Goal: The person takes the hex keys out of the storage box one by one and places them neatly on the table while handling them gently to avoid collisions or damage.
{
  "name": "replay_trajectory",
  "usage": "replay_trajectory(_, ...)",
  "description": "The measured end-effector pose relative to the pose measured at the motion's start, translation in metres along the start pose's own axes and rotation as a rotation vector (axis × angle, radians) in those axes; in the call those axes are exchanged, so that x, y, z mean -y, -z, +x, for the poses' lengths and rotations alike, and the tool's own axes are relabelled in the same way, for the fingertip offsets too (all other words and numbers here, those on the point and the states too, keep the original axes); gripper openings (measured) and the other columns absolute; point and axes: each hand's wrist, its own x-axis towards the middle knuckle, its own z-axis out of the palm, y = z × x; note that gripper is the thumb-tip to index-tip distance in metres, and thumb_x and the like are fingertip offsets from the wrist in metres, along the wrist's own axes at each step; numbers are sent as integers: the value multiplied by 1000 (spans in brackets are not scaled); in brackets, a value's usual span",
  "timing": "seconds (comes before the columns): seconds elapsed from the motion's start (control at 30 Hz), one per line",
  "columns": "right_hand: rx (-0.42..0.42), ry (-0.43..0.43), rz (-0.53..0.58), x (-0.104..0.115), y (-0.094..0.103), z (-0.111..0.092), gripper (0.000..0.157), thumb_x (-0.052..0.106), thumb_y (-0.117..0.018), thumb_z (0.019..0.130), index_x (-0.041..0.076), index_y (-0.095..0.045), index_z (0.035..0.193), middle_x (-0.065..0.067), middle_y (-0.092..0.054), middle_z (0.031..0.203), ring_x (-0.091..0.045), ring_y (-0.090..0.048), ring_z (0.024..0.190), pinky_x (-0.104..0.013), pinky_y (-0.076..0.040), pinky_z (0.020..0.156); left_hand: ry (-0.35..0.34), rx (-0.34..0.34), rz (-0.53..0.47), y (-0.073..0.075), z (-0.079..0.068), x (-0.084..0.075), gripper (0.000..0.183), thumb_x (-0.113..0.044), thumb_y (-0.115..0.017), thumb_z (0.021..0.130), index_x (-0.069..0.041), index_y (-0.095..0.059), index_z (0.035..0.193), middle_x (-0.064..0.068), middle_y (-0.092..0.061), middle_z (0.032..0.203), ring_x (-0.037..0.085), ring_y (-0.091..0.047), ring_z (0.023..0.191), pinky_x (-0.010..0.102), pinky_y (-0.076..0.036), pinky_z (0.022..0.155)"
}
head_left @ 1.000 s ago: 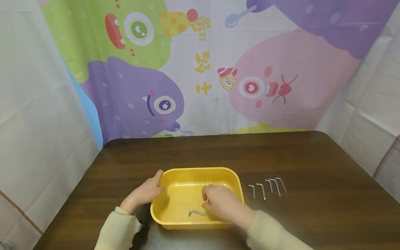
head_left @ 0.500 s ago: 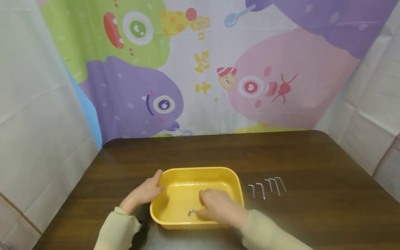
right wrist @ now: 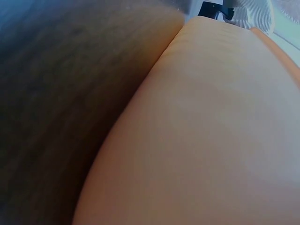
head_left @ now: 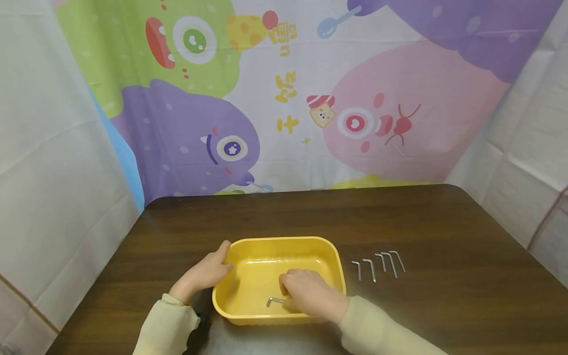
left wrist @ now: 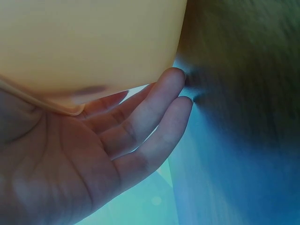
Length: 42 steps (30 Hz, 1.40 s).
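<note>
In the head view, my left hand (head_left: 205, 271) holds the left end of a yellow plastic tray (head_left: 275, 320), its thumb over the rim. From the left wrist, the fingers of that hand (left wrist: 136, 131) show bent along the outside of the tray wall (left wrist: 93, 42). My right hand (head_left: 310, 292) reaches into the tray with curled fingers. Its thumb and fingertips pinch the right end of a silver hex key (head_left: 273, 299) near the tray's front wall; the hand covers that end. The right wrist view shows a smooth tan-orange surface filling most of the frame, without the fingers.
Several more hex keys (head_left: 374, 270) lie in a loose row on the dark wooden table (head_left: 443, 305), just right of the tray. A printed cartoon curtain (head_left: 293, 162) hangs along the table's far edge, with pale cloth (head_left: 66, 162) at both sides.
My right hand has moved left and down inside the tray, reaching the hex key and covering its right end. The left hand and the tray stay in place.
</note>
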Motion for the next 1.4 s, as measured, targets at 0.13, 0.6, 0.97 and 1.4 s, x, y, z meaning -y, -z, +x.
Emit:
replay_trajectory(0.13, -21, 20, -7, -1, -1, 1, 15, 10, -64, 65, 17, -51, 62, 9, -43, 58, -6, -38, 53, -21, -31, 48, -7, -6, 8, 0, 0, 0, 41, -4, -45, 87, 5, -32, 125, 24, -54, 110, 22, -55, 81, 36, -45, 73)
replay_trajectory(0.6, -41, 59, 7, -2, 0, 1, 19, 4, -61, 64, 17, -50, 55, 9, -43, 53, -5, -38, 50, -20, -30, 46, -9, -1, 18, 1, 0, 1, 44, -4, -45, 87, 6, -30, 127, 26, -52, 114, 23, -54, 87, 40, -44, 79)
replay_trajectory(0.97, -70, 48, 66, -5, 0, -1, 18, 4, -59, 64, 16, -49, 56, 10, -41, 53, -5, -37, 50, -17, -30, 47, -10, 3, 19, 1, 1, 1, 45, -5, -44, 88, 6, -29, 128, 26, -52, 116, 23, -54, 88, 40, -45, 79)
replay_trajectory(1.4, -164, 37, 100, -6, -1, 0, 17, 6, -62, 65, 15, -50, 58, 9, -43, 55, -4, -38, 52, -17, -32, 49, -10, 5, 23, 0, 1, 2, 47, -5, -44, 88, 7, -27, 130, 29, -49, 121, 24, -54, 93, 41, -43, 83)
